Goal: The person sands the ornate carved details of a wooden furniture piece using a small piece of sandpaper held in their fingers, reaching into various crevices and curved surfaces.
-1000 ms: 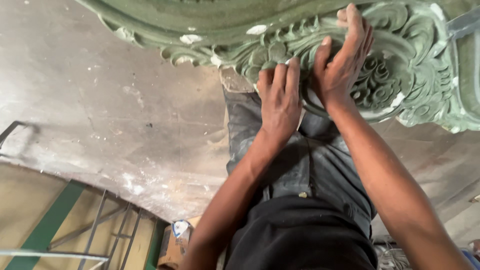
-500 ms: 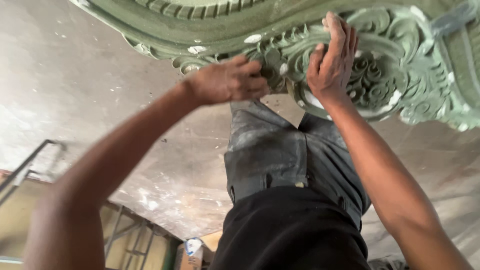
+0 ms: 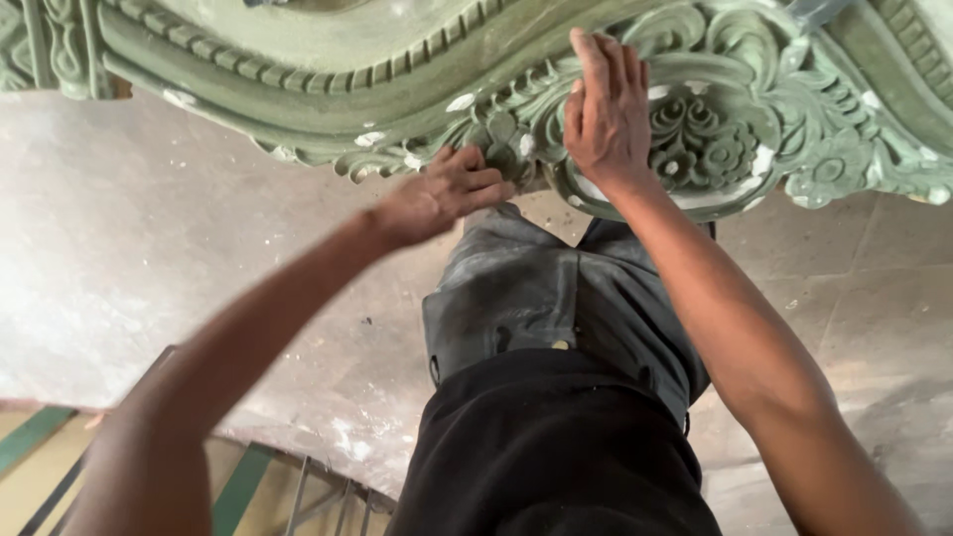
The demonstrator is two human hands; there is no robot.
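Head view: a large green carved ornament (image 3: 417, 69) with scrollwork, leaf shapes and white patches of filler runs across the top of the frame from 9 o'clock through 12 to 3 o'clock. At about 1 o'clock it carries a round floral rosette (image 3: 705, 139) ringed by curling leaves.

The right hand (image 3: 608, 114) lies flat and open on the carving, just beside the rosette at its 9 o'clock side, with the fingers (image 3: 594, 55) stretched up toward 12 o'clock and pressed on the relief. It grips nothing.

The left hand (image 3: 442, 194) sits at the lower edge of the ornament, toward 11 o'clock from frame centre, fingers loosely curled and their tips touching the leafy rim. It is blurred, so whether it holds anything small cannot be told.

Below, at 6 o'clock, are the person's grey trousers (image 3: 536, 298) and black shirt (image 3: 556, 457). A dusty concrete floor (image 3: 149, 248) spreads at 9 o'clock, with a green metal railing (image 3: 248, 476) at 7 o'clock.
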